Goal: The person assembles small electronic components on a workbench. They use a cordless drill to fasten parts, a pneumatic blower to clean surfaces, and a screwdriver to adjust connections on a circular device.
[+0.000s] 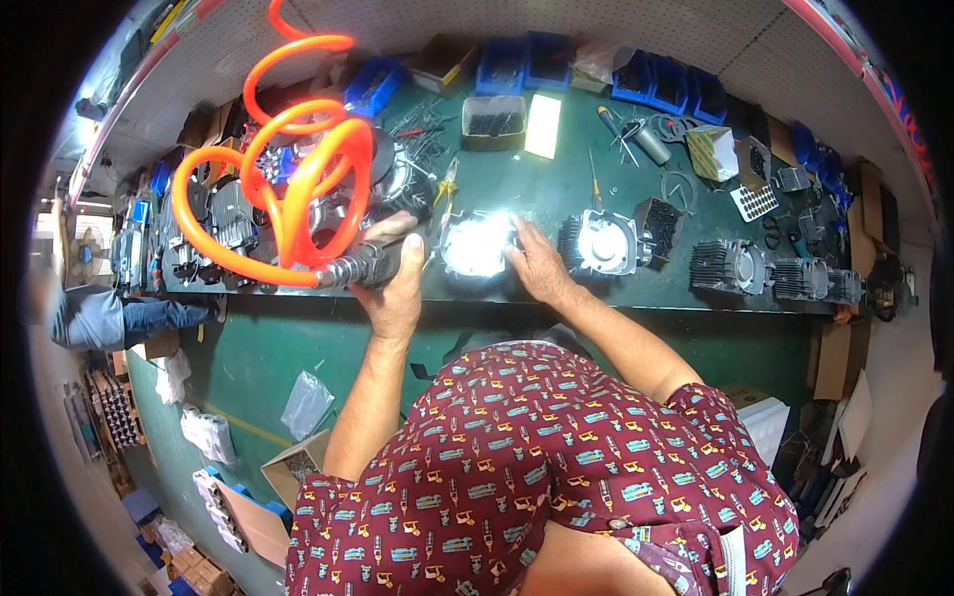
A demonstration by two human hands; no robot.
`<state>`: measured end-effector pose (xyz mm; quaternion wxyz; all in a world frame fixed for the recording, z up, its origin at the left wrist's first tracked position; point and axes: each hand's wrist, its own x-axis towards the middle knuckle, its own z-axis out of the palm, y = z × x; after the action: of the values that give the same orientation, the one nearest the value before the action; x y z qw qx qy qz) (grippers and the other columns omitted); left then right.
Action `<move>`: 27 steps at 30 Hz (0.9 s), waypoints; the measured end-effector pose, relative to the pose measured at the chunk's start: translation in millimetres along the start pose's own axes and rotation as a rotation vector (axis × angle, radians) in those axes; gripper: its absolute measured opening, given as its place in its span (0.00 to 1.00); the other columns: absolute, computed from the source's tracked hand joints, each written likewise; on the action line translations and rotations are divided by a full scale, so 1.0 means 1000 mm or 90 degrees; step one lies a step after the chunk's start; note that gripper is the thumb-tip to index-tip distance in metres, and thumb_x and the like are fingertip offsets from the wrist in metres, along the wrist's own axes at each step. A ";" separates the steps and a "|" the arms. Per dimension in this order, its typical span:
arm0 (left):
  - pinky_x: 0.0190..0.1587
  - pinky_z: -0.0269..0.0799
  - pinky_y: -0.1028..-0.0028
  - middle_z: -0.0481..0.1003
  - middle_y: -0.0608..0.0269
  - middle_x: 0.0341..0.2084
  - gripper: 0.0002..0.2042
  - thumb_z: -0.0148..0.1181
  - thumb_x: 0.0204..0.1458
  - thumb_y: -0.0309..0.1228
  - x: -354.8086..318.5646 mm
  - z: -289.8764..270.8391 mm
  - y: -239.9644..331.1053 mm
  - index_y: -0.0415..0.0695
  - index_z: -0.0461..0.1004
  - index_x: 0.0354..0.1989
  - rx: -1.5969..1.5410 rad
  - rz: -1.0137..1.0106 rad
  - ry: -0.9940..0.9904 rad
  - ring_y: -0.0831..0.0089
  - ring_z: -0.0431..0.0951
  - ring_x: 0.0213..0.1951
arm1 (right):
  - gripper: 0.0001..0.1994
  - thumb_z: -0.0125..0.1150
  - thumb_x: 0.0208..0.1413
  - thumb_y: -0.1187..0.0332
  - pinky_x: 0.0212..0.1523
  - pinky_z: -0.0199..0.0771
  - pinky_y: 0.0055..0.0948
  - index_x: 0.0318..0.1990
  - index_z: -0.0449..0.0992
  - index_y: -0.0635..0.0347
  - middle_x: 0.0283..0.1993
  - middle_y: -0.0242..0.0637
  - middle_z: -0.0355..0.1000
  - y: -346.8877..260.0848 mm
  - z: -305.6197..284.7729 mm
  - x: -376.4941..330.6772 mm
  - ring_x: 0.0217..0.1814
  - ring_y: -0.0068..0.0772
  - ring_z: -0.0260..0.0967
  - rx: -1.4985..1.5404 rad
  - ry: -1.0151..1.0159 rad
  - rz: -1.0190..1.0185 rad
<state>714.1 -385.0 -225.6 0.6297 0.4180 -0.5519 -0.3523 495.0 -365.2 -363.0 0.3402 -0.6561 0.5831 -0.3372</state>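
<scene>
My left hand [397,288] is wrapped around a dark air tool [366,264]. An orange coiled air hose [234,260] joins the tool's left end through a metal fitting. The tool's working end is hard to make out. Just right of it, a metal casting [475,244] lies on the bench under a strong glare that washes out its details. My right hand [538,260] grips the casting's right edge, fingers on top and thumb at the near side. Beside that hand stands a finned engine cylinder [602,244].
More finned cylinders [730,266] line the bench's right front edge. Blue bins [500,68], a box of small dark parts [494,121] and a yellow paper [543,126] sit at the back. A screwdriver [595,189] lies behind the cylinder. Engine parts [224,214] crowd the left; a person [94,316] is beyond.
</scene>
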 end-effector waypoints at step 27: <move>0.52 0.72 0.68 0.77 0.59 0.40 0.11 0.63 0.52 0.20 0.018 0.013 -0.011 0.38 0.74 0.44 0.042 -0.151 -0.194 0.71 0.77 0.44 | 0.31 0.52 0.63 0.62 0.68 0.60 0.46 0.70 0.53 0.62 0.68 0.56 0.59 0.008 0.004 -0.001 0.68 0.59 0.58 -0.038 0.004 -0.015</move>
<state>704.2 -407.4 -227.9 0.4790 0.4424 -0.5989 -0.4649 493.8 -364.5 -371.5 0.3145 -0.6719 0.5862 -0.3257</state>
